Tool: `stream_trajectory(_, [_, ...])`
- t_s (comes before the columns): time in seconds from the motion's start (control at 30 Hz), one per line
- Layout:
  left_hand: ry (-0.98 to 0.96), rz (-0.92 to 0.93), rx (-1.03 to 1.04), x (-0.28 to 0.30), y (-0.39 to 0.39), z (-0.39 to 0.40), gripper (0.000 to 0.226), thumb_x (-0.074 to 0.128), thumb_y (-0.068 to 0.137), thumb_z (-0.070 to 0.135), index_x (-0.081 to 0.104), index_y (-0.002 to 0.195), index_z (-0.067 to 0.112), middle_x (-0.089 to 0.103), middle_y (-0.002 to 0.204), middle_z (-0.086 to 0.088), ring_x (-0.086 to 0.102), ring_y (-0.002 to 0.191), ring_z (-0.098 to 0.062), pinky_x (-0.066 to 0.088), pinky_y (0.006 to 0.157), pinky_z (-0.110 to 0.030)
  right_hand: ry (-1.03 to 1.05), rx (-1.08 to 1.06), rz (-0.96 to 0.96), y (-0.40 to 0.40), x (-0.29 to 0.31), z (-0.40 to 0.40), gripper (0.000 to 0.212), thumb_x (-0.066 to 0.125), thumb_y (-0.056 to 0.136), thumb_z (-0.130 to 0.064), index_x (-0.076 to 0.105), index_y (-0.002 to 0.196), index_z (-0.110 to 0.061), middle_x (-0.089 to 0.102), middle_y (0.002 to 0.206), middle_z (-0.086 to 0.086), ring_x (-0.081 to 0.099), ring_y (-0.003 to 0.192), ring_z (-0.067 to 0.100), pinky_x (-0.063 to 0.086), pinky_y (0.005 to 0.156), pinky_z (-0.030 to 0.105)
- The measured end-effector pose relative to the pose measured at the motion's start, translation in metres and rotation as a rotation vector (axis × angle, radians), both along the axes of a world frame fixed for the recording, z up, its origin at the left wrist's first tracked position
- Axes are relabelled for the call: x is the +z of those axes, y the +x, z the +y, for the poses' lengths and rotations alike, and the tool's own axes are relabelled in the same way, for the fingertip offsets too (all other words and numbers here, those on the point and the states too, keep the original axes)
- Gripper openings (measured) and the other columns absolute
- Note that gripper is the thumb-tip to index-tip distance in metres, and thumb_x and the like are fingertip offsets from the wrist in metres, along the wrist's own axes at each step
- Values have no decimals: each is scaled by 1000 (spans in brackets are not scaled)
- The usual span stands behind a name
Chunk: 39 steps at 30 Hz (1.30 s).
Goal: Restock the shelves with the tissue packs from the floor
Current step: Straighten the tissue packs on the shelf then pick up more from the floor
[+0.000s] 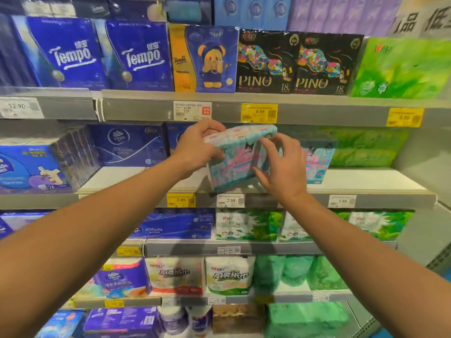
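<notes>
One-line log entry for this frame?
step: shelving | left hand: grips pastel tissue pack top-left | right hand: fingers on pack front | pack: tilted, at second shelf edge, beside matching pack

Grey shelf (366, 181): blue Vinda pack (129, 145) left, green pack (366, 147) right.
</notes>
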<state>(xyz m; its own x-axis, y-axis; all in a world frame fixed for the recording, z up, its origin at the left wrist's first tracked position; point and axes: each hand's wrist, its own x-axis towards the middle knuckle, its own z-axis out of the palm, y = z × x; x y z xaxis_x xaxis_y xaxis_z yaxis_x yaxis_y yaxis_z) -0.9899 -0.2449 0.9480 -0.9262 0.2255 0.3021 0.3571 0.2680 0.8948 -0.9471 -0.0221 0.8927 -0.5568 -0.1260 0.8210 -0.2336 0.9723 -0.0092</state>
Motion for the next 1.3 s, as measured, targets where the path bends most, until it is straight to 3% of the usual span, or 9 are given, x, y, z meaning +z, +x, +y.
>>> stream_trajectory(0.23, [-147,145,-82,-24,-38,20,52,75,78,5,58,124,23,62,126,5,57,118,-16,48,101,-45,32,-203,-126,-25,-11,41,64,86,62,-32,58,117,-18,54,119,13,51,107,35,36,88,45])
stream_trajectory(0.37, [-279,98,75,-19,-66,29,15,69,89,20,64,102,25,71,101,-3,67,98,-22,54,88,-39,151,-378,-282,-27,14,54,54,76,77,-44,59,120,-16,57,117,11,54,107,30,45,86,40])
stream_trajectory(0.5, [-577,197,46,-32,-71,40,67,89,60,44,65,119,26,71,109,3,66,99,-14,54,85,-30,132,-446,-460,-45,8,72,53,62,84,-61,60,118,-20,60,117,8,52,113,30,40,100,50])
stream_trajectory(0.6, [-753,390,198,-46,-74,50,77,89,62,42,62,128,14,69,117,-6,63,107,-25,51,92,-36,82,-430,-466,-60,-5,81,65,61,78,-69,54,123,-24,60,121,9,46,121,36,19,108,67])
stream_trajectory(0.73, [-770,416,369,-53,-73,64,62,85,68,44,66,114,7,69,99,-16,61,95,-35,49,79,-40,85,-389,-444,-64,-3,86,70,58,76,-75,52,127,-27,61,124,7,46,122,35,17,107,67])
stream_trajectory(0.87, [-636,152,614,-55,-68,75,53,84,67,48,57,80,4,55,75,-13,53,76,-29,42,59,-37,81,-381,-343,-64,-8,106,79,51,69,-85,60,117,-22,65,114,12,53,112,37,24,103,63])
stream_trajectory(1.03, [-320,43,504,-69,-77,78,87,86,71,27,32,139,19,60,77,-7,60,66,-25,50,54,-36,-107,-490,-434,-70,-3,120,96,41,59,-97,69,99,-14,66,102,20,50,110,41,32,98,59])
stream_trajectory(1.17, [-310,-34,507,-72,-80,91,59,85,68,31,53,110,7,67,76,-10,68,68,-30,58,57,-39,-117,-415,-422,-79,-4,116,95,41,61,-96,68,96,-11,65,93,19,51,102,40,42,80,45])
stream_trajectory(1.3, [-300,12,458,-67,-75,93,85,88,67,23,38,135,17,64,95,-2,65,82,-26,55,68,-33,-94,-412,-417,-80,-6,118,95,40,63,-95,68,97,-11,66,94,18,52,103,40,41,80,44])
